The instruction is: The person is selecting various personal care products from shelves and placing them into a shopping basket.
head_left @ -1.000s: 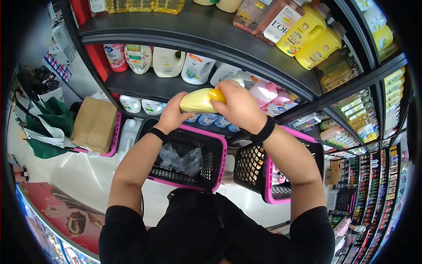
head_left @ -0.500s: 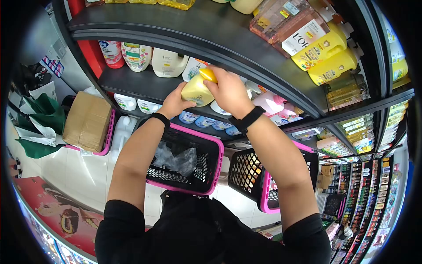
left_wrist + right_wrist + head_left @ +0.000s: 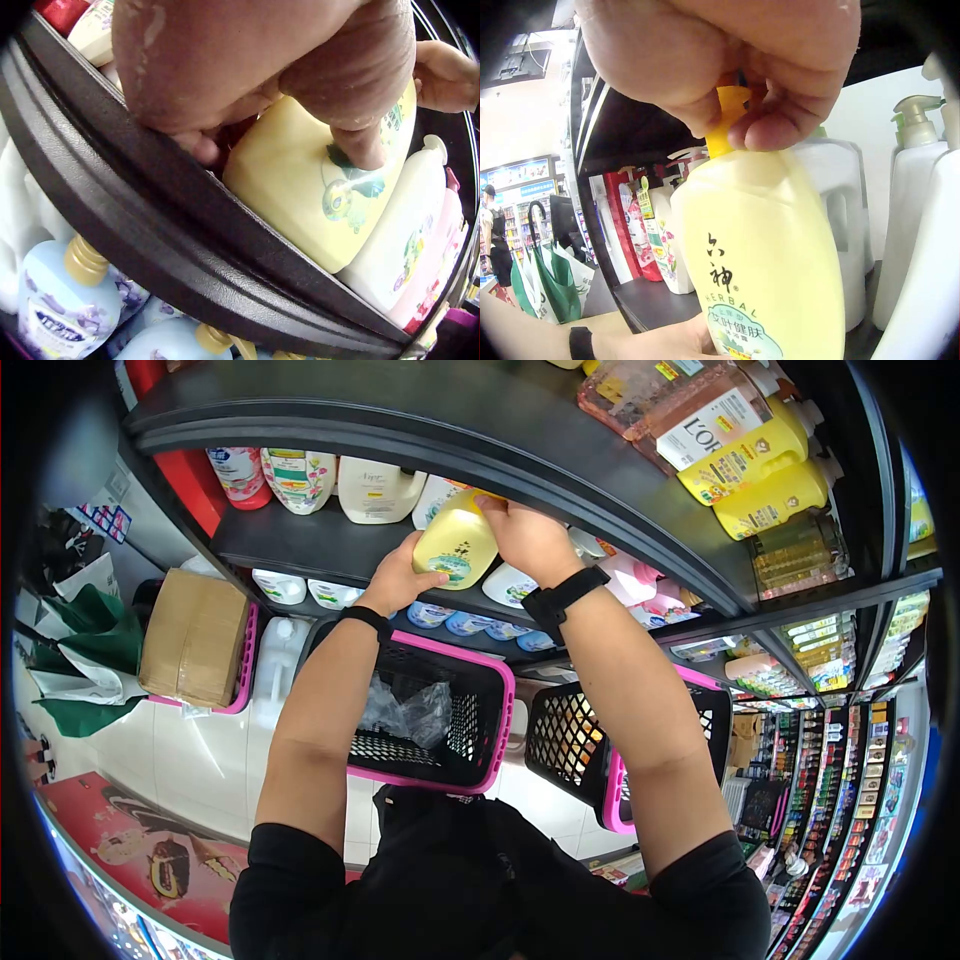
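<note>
A pale yellow body-wash bottle (image 3: pixel 458 542) with an orange-yellow cap (image 3: pixel 727 120) stands nearly upright at the front of the middle shelf. My right hand (image 3: pixel 532 542) pinches the cap between thumb and fingers. Lower down, my left hand (image 3: pixel 398 574) grips the side of the bottle, its thumb lying across the printed front. In the left wrist view the bottle's base is right at the black shelf edge (image 3: pixel 187 217). White bottles (image 3: pixel 840 217) stand close beside and behind it.
Below the shelf are a black basket (image 3: pixel 505 730) with a pink rim and clear plastic inside, and a second basket (image 3: pixel 565 735) to its right. Blue pump bottles (image 3: pixel 67 300) line the lower shelf. A cardboard box (image 3: pixel 195 635) sits at left. The upper shelf (image 3: pixel 400 410) overhangs my hands.
The bottle went from lying sideways between my hands to standing with its cap up and label outward. Both hands moved in toward the middle shelf with it; the right hand stayed at the cap.
</note>
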Demonstrator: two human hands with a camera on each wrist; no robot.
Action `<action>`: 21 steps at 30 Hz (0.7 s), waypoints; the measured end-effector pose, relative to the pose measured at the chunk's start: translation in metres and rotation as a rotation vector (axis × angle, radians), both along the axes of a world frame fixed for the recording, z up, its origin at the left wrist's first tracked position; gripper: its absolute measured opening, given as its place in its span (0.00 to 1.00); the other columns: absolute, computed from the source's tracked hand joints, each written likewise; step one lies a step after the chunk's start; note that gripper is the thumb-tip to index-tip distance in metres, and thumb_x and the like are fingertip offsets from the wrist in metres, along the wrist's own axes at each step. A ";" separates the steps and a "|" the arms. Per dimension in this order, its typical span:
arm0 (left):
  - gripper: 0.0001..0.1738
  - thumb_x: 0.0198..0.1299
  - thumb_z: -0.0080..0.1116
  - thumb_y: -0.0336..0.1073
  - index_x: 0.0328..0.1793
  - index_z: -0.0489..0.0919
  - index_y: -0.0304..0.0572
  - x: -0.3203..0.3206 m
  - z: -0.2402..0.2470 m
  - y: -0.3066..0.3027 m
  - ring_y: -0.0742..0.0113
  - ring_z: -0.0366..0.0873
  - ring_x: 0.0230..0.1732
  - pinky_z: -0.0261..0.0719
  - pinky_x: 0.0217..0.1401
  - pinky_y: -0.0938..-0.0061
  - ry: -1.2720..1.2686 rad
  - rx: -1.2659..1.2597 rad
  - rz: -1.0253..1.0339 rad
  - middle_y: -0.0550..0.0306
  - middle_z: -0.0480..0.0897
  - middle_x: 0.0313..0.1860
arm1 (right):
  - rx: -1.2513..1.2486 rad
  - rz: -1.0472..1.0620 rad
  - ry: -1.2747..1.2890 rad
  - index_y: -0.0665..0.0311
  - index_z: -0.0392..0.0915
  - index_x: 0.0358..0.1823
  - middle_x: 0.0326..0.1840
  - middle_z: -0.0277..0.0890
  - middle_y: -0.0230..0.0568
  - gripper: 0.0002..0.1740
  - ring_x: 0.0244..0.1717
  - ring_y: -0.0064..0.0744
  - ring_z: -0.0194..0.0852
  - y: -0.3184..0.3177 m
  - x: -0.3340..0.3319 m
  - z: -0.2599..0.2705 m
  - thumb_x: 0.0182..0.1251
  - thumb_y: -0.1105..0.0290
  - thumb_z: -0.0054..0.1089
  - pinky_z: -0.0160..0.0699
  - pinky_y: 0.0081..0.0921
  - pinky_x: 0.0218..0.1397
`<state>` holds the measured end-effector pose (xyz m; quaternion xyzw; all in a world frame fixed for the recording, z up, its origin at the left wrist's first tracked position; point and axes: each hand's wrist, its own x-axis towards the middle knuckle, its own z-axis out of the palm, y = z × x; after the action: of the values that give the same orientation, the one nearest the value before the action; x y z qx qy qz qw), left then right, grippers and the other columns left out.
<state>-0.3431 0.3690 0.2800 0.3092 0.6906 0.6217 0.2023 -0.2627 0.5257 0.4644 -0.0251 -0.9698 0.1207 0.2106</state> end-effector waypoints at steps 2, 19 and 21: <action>0.40 0.54 0.78 0.33 0.72 0.70 0.37 -0.001 -0.007 0.003 0.53 0.84 0.59 0.79 0.64 0.64 -0.022 0.042 -0.006 0.44 0.86 0.56 | -0.063 -0.025 -0.026 0.66 0.84 0.52 0.47 0.85 0.58 0.18 0.49 0.60 0.83 -0.001 0.002 -0.001 0.73 0.59 0.60 0.80 0.45 0.54; 0.42 0.65 0.63 0.21 0.82 0.54 0.36 -0.006 -0.027 -0.007 0.56 0.70 0.74 0.67 0.77 0.63 -0.075 0.116 -0.088 0.44 0.68 0.75 | -0.670 -0.063 -0.283 0.66 0.74 0.64 0.57 0.76 0.51 0.24 0.54 0.47 0.81 0.010 0.347 -0.056 0.68 0.69 0.65 0.83 0.38 0.55; 0.48 0.68 0.63 0.25 0.86 0.45 0.38 0.012 -0.021 -0.022 0.51 0.65 0.78 0.61 0.81 0.61 -0.153 0.182 0.022 0.37 0.62 0.80 | -0.648 -0.118 -0.267 0.66 0.78 0.59 0.50 0.81 0.49 0.20 0.51 0.45 0.83 0.030 0.396 -0.039 0.69 0.66 0.64 0.83 0.37 0.53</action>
<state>-0.3315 0.3473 0.2588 0.2705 0.6170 0.7059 0.2187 0.1331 0.5561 0.4250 -0.1620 -0.8969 0.4056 0.0698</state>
